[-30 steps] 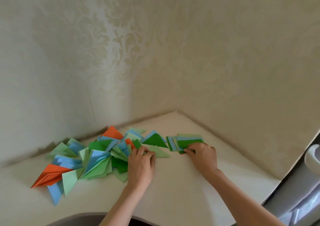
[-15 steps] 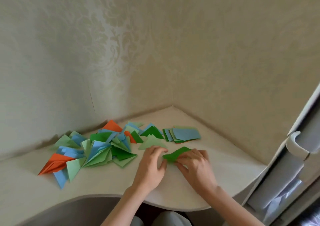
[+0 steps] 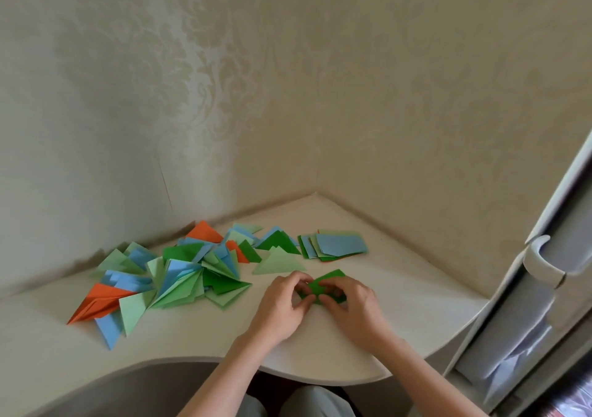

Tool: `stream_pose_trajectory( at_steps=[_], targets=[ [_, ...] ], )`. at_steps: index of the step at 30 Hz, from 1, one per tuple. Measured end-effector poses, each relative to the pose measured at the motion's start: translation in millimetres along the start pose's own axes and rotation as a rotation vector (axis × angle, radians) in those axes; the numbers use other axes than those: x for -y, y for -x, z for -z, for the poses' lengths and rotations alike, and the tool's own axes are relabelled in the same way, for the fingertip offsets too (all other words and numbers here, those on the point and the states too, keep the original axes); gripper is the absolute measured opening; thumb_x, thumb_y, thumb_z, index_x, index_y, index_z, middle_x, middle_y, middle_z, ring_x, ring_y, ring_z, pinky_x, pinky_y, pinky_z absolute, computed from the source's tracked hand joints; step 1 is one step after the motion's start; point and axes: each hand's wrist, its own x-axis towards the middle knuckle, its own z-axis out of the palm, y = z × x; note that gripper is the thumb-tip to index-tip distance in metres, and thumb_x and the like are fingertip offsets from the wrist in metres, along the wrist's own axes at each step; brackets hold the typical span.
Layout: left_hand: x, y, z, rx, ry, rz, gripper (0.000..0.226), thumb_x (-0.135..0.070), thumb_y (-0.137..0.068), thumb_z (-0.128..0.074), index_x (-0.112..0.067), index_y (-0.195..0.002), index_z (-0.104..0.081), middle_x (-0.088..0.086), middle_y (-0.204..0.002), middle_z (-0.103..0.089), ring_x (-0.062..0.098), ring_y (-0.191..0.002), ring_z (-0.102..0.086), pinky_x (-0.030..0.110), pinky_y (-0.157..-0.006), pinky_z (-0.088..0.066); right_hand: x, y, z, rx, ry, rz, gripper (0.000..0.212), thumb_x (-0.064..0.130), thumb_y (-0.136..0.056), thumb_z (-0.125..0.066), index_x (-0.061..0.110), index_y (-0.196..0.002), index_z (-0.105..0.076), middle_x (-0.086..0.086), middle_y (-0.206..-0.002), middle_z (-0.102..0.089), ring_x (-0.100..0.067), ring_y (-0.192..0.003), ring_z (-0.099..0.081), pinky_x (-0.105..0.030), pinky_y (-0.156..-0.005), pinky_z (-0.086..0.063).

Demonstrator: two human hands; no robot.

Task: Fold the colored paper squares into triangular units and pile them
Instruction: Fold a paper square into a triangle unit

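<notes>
A dark green paper square [image 3: 322, 283] lies on the white desk [image 3: 400, 304] between both hands. My left hand [image 3: 283, 307] pinches its left side, and my right hand [image 3: 349, 307] pinches its right side with curled fingers. The hands hide much of the sheet. Behind them at the right lies a stack of unfolded squares [image 3: 339, 243] with a blue one on top. A pile of folded triangular units [image 3: 173, 275] in green, blue and orange spreads across the left. One light green triangle [image 3: 278, 264] lies apart, just behind my left hand.
Patterned walls [image 3: 288, 96] meet in a corner behind the desk. A white cabinet door with a handle [image 3: 541, 263] stands at the right. The desk's curved front edge [image 3: 320, 378] runs just below my forearms.
My right hand took a dark green square from the stack and brought it to the desk's front. Both hands have closed on it, and the view has tilted down.
</notes>
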Motion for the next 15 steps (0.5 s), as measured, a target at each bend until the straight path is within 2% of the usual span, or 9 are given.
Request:
stream_pose_trajectory(
  at_steps=[2,4,7,10,15],
  targets=[
    [0.2,-1.5,-4.2,-0.043,-0.006,0.01,0.021,-0.023,-0.085,-0.068,-0.027,-0.105,-0.062,-0.02,-0.084,-0.06,0.004,-0.088,-0.053,0.01,-0.075,-0.037,0.9,-1.0,-4.1,-0.023,-0.01,-0.032,0.02,0.039,-0.086,-0.064,0.035,-0.107,-0.064,0.02,-0.098,-0.063,-0.003,-0.091,-0.056,-0.035,-0.086,-0.047],
    [0.9,-1.6,-8.3,-0.08,-0.028,0.009,0.02,-0.025,-0.085,-0.067,-0.028,-0.104,-0.062,-0.02,-0.083,-0.061,0.004,-0.087,-0.053,0.015,-0.076,-0.04,1.3,0.0,-7.6,-0.063,0.006,-0.054,0.021,0.042,-0.085,-0.065,0.036,-0.105,-0.063,0.02,-0.094,-0.062,-0.002,-0.089,-0.055,-0.034,-0.086,-0.044],
    [2.2,-2.5,-10.8,-0.09,-0.05,0.01,0.022,-0.025,-0.083,-0.068,-0.03,-0.104,-0.061,-0.021,-0.082,-0.061,0.004,-0.087,-0.053,0.021,-0.077,-0.043,0.9,0.4,-10.4,-0.088,0.033,-0.082,0.024,0.045,-0.082,-0.066,0.038,-0.105,-0.062,0.021,-0.091,-0.06,-0.001,-0.087,-0.053,-0.031,-0.085,-0.041],
    [2.5,-2.9,-11.0,-0.092,-0.036,0.047,0.024,-0.027,-0.082,-0.068,-0.035,-0.102,-0.06,-0.023,-0.081,-0.061,0.0,-0.086,-0.051,0.02,-0.076,-0.043,1.6,-0.2,-11.4,-0.089,0.029,-0.131,0.026,0.046,-0.08,-0.068,0.041,-0.104,-0.059,0.021,-0.087,-0.059,0.001,-0.085,-0.052,-0.029,-0.085,-0.04],
    [4.8,-2.0,-10.7,-0.092,0.012,0.086,0.025,-0.024,-0.082,-0.067,-0.042,-0.097,-0.058,-0.027,-0.081,-0.062,-0.004,-0.086,-0.053,0.018,-0.072,-0.042,1.7,-6.8,-7.9,0.017,-0.013,-0.199,0.034,0.035,-0.079,-0.071,0.042,-0.108,-0.057,0.021,-0.087,-0.058,0.0,-0.083,-0.051,-0.032,-0.089,-0.042]
  ],
)
